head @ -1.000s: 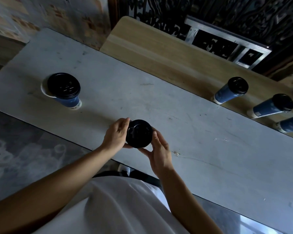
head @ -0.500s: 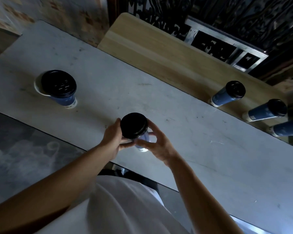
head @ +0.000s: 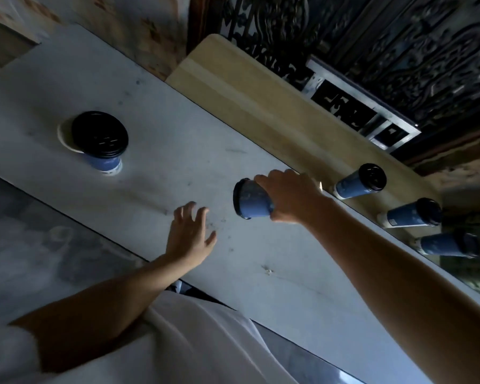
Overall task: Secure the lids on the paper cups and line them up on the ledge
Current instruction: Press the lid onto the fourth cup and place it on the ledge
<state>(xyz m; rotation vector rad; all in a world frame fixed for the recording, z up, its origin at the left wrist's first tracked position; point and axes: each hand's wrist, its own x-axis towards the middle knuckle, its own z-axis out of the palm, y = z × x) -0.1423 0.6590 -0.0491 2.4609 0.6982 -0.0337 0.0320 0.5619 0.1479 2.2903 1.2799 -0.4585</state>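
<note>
The grey table bears one lidded cup; the wooden ledge (adjoining) bears three.

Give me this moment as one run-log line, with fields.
right hand: grips lidded cup, near wooden ledge | left hand: open, empty | ledge cups: three | table cup: lid askew

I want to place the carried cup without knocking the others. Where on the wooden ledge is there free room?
The light wooden ledge is bare along its whole left stretch, from its rounded end to the nearest lidded blue paper cup. Its right end is crowded: three lidded cups stand close together. The right hand holds the blue cup just before that free stretch.
</note>
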